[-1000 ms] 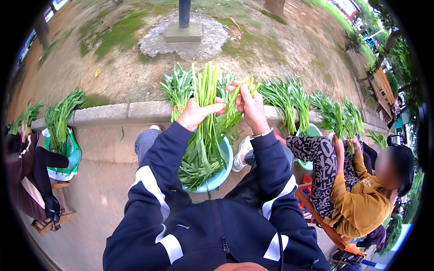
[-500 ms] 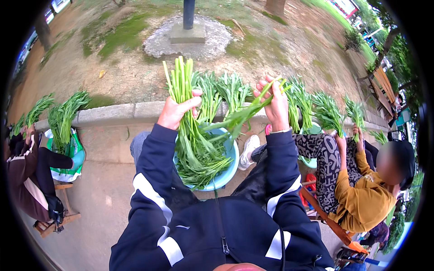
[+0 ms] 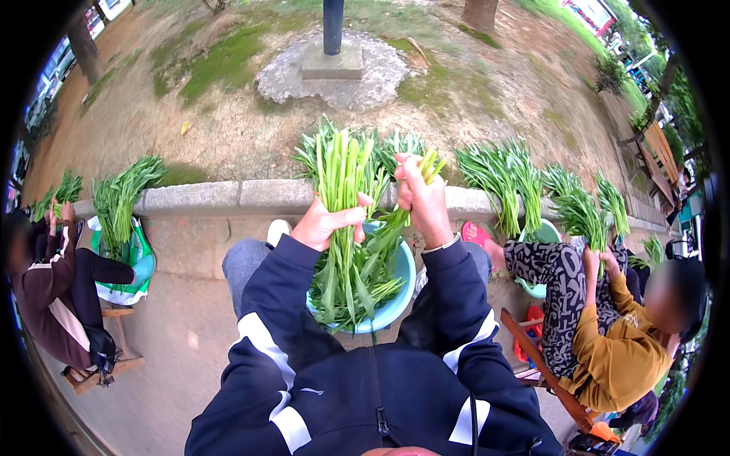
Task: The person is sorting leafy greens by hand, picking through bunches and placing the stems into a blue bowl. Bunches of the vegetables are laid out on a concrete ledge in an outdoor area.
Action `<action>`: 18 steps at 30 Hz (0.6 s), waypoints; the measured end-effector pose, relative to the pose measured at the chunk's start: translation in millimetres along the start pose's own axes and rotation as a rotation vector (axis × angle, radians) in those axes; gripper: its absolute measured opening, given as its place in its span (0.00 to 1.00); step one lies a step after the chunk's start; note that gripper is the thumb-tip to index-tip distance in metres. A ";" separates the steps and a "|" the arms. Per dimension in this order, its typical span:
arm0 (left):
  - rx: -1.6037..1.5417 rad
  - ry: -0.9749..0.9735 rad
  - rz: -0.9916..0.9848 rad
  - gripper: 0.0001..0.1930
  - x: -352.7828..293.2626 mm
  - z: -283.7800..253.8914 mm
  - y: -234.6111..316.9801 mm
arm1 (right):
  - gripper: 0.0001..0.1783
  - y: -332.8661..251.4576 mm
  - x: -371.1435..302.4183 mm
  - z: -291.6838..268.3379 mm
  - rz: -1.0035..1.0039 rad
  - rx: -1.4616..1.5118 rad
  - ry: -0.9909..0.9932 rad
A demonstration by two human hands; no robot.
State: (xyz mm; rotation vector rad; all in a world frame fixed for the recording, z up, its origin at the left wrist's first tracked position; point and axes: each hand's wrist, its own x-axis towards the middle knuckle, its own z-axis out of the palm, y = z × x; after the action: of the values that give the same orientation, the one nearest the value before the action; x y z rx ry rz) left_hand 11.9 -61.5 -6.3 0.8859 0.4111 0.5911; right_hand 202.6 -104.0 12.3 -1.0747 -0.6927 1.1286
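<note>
My left hand (image 3: 331, 222) is closed around a thick bundle of long-stemmed leafy greens (image 3: 340, 171), cut stalks pointing up and leaves hanging down. Just right of it, my right hand (image 3: 426, 204) grips a smaller bunch of stalks (image 3: 432, 164), whose leafy ends slant down toward the left hand. Beneath both hands, between my knees, is a light blue basin (image 3: 407, 280) with more loose leaves (image 3: 365, 296) in it. The hanging leaves hide part of the basin.
A stone curb (image 3: 262, 196) runs across ahead, with bundles of greens (image 3: 502, 178) leaning on it. At right a person in a mustard top (image 3: 620, 353) holds greens beside a pale green basin (image 3: 536, 289). Another person (image 3: 61, 296) sits at left near a green-and-white bag (image 3: 144, 262).
My right hand has moved left, close to the left hand, and its fingers have closed more tightly round its stalks. The left hand keeps its bundle. The whole view has shifted slightly.
</note>
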 end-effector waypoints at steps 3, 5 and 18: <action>0.022 -0.014 -0.051 0.15 5.4 3.6 -4.0 | 0.15 4.3 -1.6 5.2 0.021 0.020 -0.023; -0.003 -0.027 -0.098 0.15 8.8 6.0 -8.0 | 0.14 6.4 -0.4 2.4 0.037 0.035 -0.044; -0.022 0.067 -0.219 0.22 26.1 17.3 -21.4 | 0.08 13.0 6.7 -27.3 0.122 -0.046 -0.042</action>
State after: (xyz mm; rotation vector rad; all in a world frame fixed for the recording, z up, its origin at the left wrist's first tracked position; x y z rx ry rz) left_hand 48.3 -65.8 -16.2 0.7890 0.5537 0.4235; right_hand 223.8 -105.7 -10.1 -1.1474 -0.6971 1.2476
